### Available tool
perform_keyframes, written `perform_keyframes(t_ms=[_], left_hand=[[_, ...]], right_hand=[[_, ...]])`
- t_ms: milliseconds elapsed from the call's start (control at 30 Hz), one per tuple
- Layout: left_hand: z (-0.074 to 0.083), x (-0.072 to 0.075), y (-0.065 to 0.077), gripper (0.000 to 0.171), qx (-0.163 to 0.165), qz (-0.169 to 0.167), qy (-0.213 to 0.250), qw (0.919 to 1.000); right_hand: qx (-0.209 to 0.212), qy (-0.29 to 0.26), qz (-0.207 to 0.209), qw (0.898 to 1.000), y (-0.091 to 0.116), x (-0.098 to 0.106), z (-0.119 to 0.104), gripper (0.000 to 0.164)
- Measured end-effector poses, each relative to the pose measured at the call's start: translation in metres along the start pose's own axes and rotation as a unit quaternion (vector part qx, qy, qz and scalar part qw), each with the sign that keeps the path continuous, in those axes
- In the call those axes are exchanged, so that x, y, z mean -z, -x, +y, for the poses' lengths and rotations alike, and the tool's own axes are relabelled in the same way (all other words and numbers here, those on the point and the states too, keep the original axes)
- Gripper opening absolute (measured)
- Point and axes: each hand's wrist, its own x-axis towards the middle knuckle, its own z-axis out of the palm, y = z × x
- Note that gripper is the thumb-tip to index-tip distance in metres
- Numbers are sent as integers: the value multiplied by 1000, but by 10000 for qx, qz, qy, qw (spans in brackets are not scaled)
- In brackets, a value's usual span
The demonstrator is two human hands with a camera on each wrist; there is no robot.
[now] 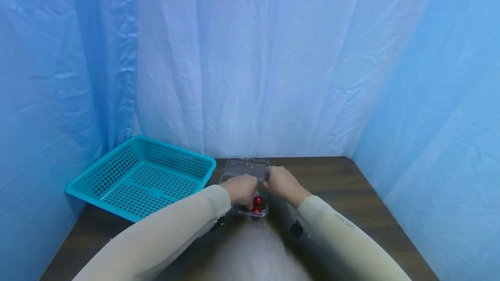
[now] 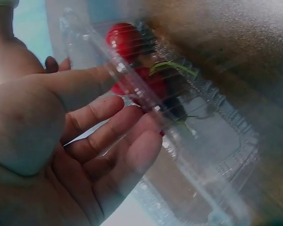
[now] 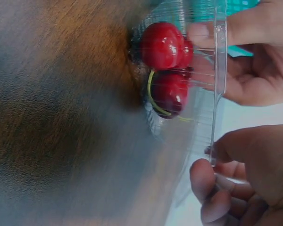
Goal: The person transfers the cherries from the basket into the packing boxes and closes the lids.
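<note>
A clear plastic clamshell box rests on the table with its hinged lid raised toward the back. Shiny dark red cherries with green stems lie inside at one end. My left hand reaches over the rim into the box. Its thumb and a finger pinch a cherry among the others, while the remaining fingers curl loosely outside the wall. At the box's right side, my right hand pinches the rim between thumb and forefinger, as the right wrist view shows.
A turquoise perforated plastic basket stands to the left, close to my left forearm. The dark wooden table extends to the right and front. Pale blue curtains hang behind the table and along both sides.
</note>
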Motion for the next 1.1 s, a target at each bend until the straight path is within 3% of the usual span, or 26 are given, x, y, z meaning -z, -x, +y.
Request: perform_keyframes(t_ms=[167,333,467,600,800,933,1100], left_hand=[[2,20,9,34,-240,61,-109,9996],[-4,58,25,33,-135,324,-153,9993],[-24,87,40,32,77,504,28,9987],[-52,106,55,35,272,826,259,9959],[-104,109,68,32,653,1030,543,9910],[-133,103,71,43,829,830,539,9916],[-151,92,73,48,1123,337,478,9920]], right_hand=[[-16,121,5,9999,3,1,-2,4],[-44,7,35,10000,1,0,-3,3],[-68,-39,1,10000,1,-1,-2,5],[-38,18,-4,10000,1,-2,-1,5],[-53,12,-5,10000,2,-1,0,6],[-83,17,-14,10000,2,0,2,6],[-69,21,4,10000,3,0,3,3]])
